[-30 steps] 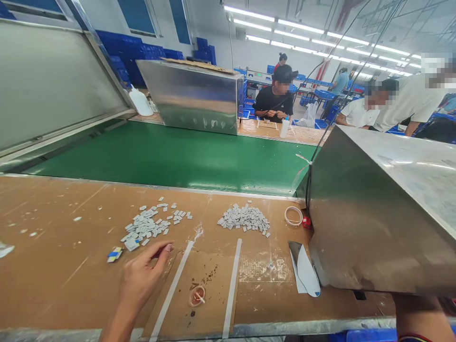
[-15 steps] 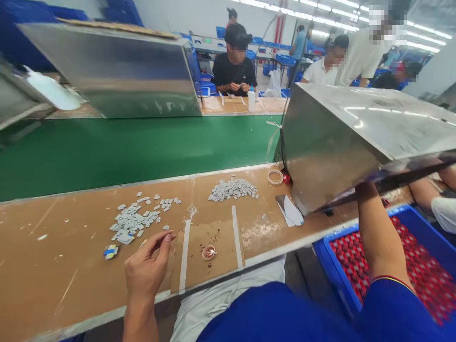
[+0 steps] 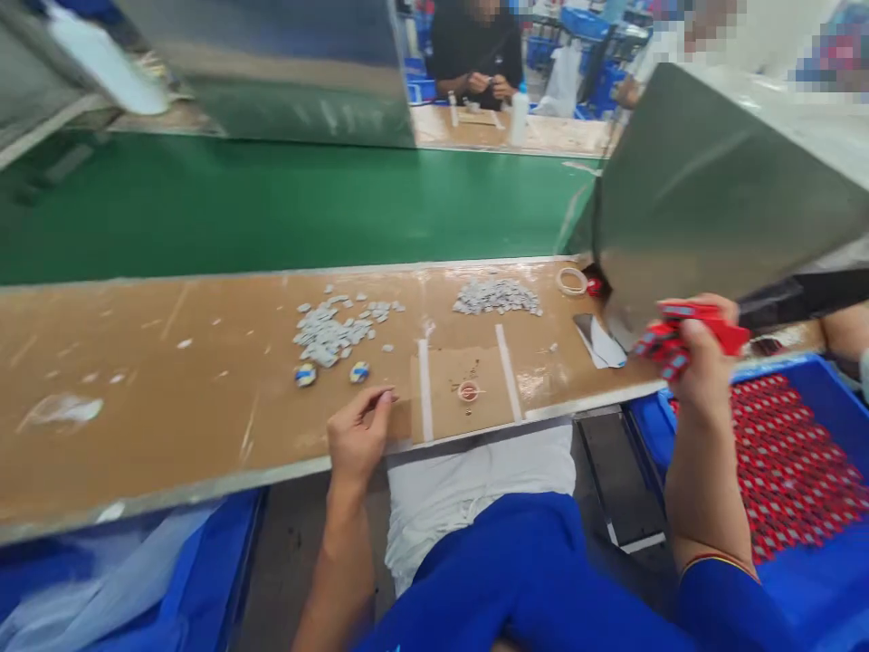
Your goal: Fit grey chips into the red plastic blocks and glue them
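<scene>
My left hand (image 3: 358, 431) rests at the near edge of the brown worktop (image 3: 169, 398), fingers curled, thumb and forefinger pinched together; what they hold, if anything, is too small to make out. My right hand (image 3: 699, 349) is raised at the right, closed round a bunch of red parts (image 3: 669, 340), just above a blue crate of red parts (image 3: 787, 453). Two heaps of small grey pieces (image 3: 332, 328) (image 3: 497, 297) lie on the worktop. Two small round blue-and-yellow pieces (image 3: 305, 375) (image 3: 359, 371) lie in front of the left heap. A small ring (image 3: 468, 391) sits between two white tape strips.
A green conveyor belt (image 3: 291, 208) runs behind the worktop. A slanted steel hood (image 3: 712, 190) stands at the right, another steel box (image 3: 272, 72) across the belt. A tape ring (image 3: 571, 281) and white paper (image 3: 601, 342) lie by the hood. A person works at the far bench.
The view has tipped downward. My right hand has come up out of the blue crate with red parts in it. My left hand has slid back to the worktop's near edge.
</scene>
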`<state>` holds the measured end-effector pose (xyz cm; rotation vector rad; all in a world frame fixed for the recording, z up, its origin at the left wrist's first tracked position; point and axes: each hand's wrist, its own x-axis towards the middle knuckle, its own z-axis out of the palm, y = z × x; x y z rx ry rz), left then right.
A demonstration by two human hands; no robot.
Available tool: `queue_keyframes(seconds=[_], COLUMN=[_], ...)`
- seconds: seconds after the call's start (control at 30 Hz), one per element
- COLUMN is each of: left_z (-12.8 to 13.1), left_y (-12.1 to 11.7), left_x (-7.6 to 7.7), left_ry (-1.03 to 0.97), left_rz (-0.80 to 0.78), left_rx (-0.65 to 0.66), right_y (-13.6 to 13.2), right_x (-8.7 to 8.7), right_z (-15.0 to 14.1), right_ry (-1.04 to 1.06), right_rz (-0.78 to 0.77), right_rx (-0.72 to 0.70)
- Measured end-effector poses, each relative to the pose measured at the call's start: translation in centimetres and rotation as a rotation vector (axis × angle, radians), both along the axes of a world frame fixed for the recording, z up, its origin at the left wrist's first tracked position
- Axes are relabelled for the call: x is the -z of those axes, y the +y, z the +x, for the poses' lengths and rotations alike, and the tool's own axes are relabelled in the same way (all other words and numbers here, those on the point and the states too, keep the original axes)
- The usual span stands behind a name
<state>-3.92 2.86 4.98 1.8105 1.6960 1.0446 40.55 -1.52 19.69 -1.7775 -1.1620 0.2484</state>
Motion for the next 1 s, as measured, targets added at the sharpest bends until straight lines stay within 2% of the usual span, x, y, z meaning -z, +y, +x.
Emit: queue_keyframes(seconds=[0.07, 0.13, 0.17, 0.23, 0.3, 0.43, 0.53, 0.63, 0.77, 1.0], left_z=[-0.6, -1.3, -1.6, -2.2, -2.6, -2.0, -0.7, 0.2, 0.3, 0.2], left_y=[-0.1, -0.1, -0.1, -0.2, -0.1, 1.6, 3.6, 4.6, 3.2, -0.8], left_x=[0.2, 0.0, -0.2, -0.6, -0.7, -0.3, 0.1, 0.4, 1.1, 1.9], left_ry=[-0.067, -0.128, -0.146, -0.155, -0.157, -0.187, -0.203, -0.22, -0.261, -0.282], left_rz=[-0.028, -0.04, -0.04, -0.036, -0.036, -0.02, -0.024, -0.034, -0.032, -0.013], left_rx=[0.008, 0.035, 0.046, 0.061, 0.078, 0.141, 0.189, 0.209, 0.167, 0.077], right_y=[5.8, 11.7, 14.3, 18.1, 20.0, 20.7, 20.5, 20.2, 19.6, 19.8], right_x=[1.9, 4.5, 5.9, 8.4, 10.4, 12.1, 12.0, 11.4, 11.2, 11.9], right_z=[-6.3, -12.5, -15.2, -19.4, -21.9, -23.4, -22.9, -21.9, -21.3, -23.6], right_ry=[-0.028, -0.108, -0.219, -0.411, -0.558, -0.73, -0.785, -0.843, -0.896, -0.856], right_rz=[-0.118, -0.221, -0.273, -0.352, -0.408, -0.446, -0.44, -0.421, -0.429, -0.376], right_rx=[-0.38, -0.625, -0.75, -0.922, -1.008, -1.086, -1.102, -1.044, -0.988, -0.986])
